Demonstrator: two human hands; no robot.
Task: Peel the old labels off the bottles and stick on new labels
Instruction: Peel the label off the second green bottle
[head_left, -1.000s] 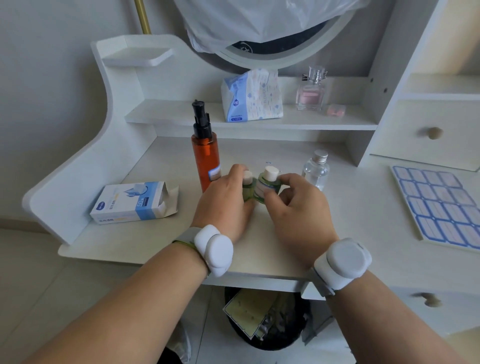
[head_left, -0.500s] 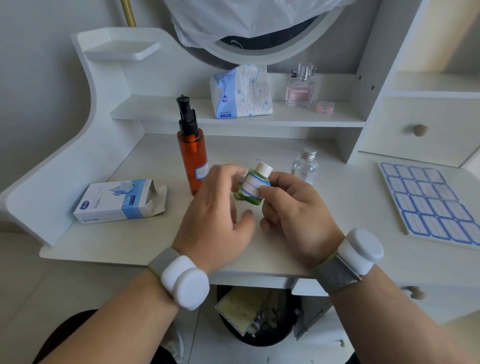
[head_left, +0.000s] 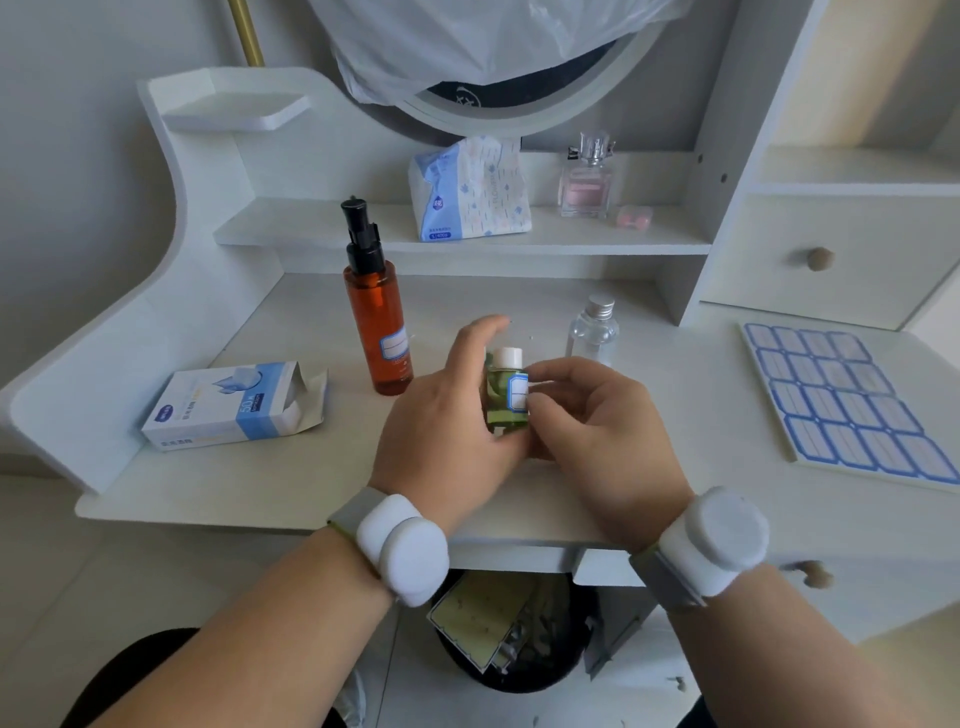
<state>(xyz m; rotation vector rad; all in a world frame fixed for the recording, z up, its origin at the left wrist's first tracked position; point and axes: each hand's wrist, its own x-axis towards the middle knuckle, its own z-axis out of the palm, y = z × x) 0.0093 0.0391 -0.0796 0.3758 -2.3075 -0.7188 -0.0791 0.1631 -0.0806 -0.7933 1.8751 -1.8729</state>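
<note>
Bottle in play: we've got the small green bottle (head_left: 503, 400) with the white cap, held upright between both hands just above the surface (head_left: 291, 488), near the front edge.
Left hand: our left hand (head_left: 447, 415) cups the bottle's left side and bottom. The thumb and lower fingers are curled onto it, and the index finger sticks up loose behind the cap.
Right hand: our right hand (head_left: 587, 415) has its fingertips curled in and pinching at the right edge of the blue-bordered label (head_left: 518, 393) on the bottle.
Step, best guess: looks like we're picking at that label's edge. We honestly can't tell whether it's being lifted or pressed down.
Other stuff: the orange pump bottle (head_left: 378, 332) wears a similar label, the clear bottle (head_left: 592, 332) shows none, and the label sheet (head_left: 841, 400) is off to the right.
What could go wrong: if the pull's too fast the label could tear and leave bits behind. A slick little bottle could twist out of the left hand, drop on the surface, and knock the orange pump bottle just beside it.
Also: the bin (head_left: 514, 639) is right under the edge, so a slip might send the bottle in there.
</note>
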